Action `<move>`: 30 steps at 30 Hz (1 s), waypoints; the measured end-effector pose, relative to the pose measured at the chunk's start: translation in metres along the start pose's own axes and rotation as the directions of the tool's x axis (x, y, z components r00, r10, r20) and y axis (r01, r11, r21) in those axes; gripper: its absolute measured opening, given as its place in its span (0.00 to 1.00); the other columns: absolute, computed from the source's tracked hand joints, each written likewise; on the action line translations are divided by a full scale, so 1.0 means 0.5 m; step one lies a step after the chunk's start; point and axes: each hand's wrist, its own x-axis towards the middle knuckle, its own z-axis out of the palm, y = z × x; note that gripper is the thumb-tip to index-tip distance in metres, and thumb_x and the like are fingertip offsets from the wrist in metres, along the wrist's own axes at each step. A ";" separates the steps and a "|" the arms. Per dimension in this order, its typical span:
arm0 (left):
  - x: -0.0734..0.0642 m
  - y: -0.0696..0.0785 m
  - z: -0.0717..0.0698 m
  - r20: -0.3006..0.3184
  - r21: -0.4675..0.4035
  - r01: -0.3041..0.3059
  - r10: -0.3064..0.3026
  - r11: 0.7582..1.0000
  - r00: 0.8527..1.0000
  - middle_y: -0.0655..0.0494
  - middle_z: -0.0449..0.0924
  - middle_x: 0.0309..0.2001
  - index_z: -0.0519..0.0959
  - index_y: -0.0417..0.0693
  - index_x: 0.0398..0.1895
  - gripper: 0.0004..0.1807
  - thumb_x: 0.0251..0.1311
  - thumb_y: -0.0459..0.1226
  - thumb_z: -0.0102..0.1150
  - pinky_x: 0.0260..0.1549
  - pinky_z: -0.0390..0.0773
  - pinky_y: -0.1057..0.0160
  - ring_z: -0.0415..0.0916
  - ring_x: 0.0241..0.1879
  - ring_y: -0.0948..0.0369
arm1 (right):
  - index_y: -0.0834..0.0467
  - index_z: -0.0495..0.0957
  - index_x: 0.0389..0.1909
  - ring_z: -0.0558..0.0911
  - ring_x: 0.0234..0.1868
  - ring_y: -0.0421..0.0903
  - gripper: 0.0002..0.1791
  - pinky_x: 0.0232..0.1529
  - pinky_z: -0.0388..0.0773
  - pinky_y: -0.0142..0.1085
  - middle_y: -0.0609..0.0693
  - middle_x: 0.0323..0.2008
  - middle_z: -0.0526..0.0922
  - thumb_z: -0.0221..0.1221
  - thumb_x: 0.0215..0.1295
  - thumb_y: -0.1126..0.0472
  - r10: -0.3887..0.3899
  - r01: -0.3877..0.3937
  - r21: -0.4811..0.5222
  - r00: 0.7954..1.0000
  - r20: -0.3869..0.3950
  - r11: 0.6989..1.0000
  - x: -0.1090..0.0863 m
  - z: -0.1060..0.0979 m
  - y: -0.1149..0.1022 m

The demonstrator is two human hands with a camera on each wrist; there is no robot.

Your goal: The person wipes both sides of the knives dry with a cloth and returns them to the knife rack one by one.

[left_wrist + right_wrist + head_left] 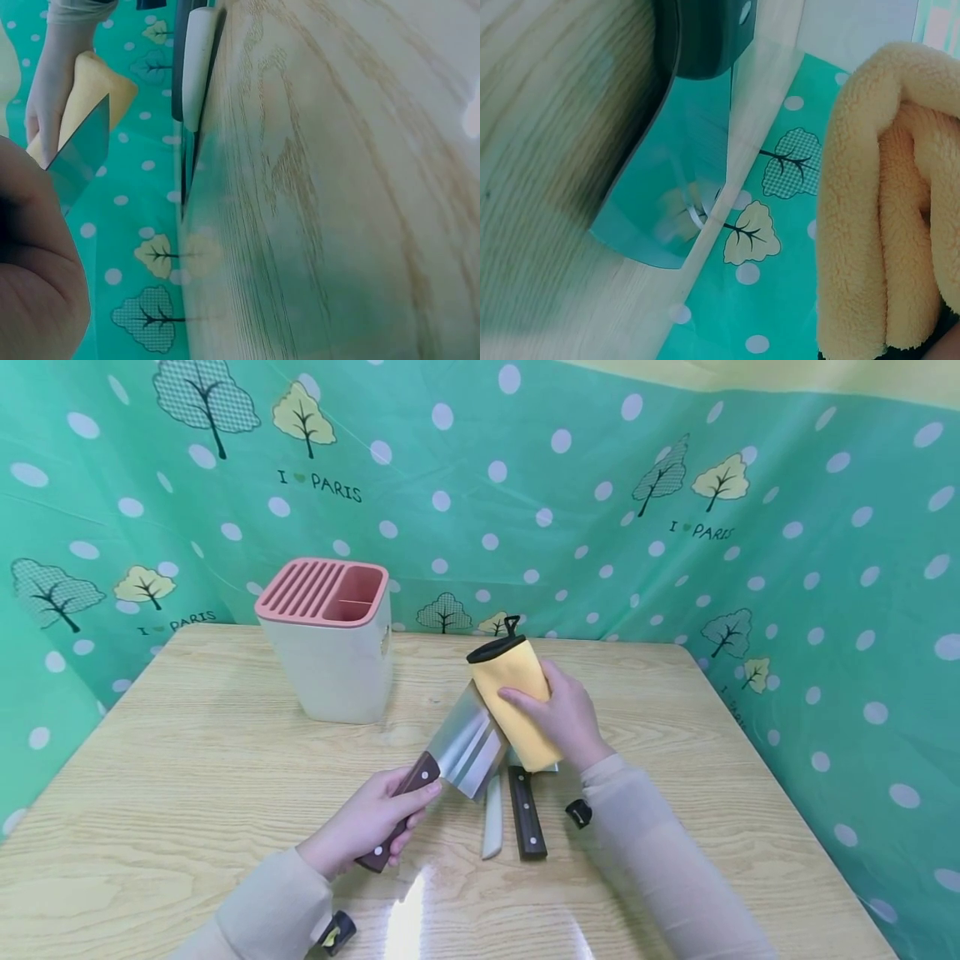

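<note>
Two pale sleeves point(660, 852) lie nearest — the left hand point(367, 818) grips one cleaver point(465, 731) by its handle, blade ahead of the fingers; the right hand point(570, 714) clasps one yellow cloth point(504, 681) at the blade's far end. One white-handled knife point(492, 822) and one dark-handled knife point(528, 818) lie on the table point(187, 760).

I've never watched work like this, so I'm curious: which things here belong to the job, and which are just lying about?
Seemingly part of the job:
cleaver, held in the left hand
yellow cloth, held in the right hand

Apparently just lying or standing about:
white-handled knife, on the table
second dark-handled knife, beside it
pink-topped white holder
</note>
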 end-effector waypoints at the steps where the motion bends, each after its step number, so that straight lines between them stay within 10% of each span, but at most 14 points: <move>1: 0.000 0.000 0.000 0.001 0.000 0.000 0.000 1.000 1.000 0.60 0.68 0.17 0.66 0.40 0.32 0.20 0.70 0.48 0.53 0.09 0.71 0.67 0.65 0.09 0.68 | 0.47 0.75 0.52 0.79 0.26 0.47 0.33 0.27 0.74 0.38 0.49 0.30 0.80 0.62 0.54 0.29 0.004 -0.004 0.001 1.000 -0.001 1.000 0.001 0.000 0.001; 30: -0.009 0.000 0.001 0.009 -0.015 0.011 -0.011 1.000 1.000 0.59 0.68 0.16 0.66 0.37 0.34 0.20 0.72 0.46 0.52 0.09 0.72 0.64 0.65 0.09 0.67 | 0.49 0.73 0.54 0.80 0.27 0.48 0.37 0.27 0.76 0.38 0.52 0.31 0.80 0.61 0.53 0.26 0.100 -0.099 0.011 0.993 -0.056 0.995 0.019 -0.015 0.040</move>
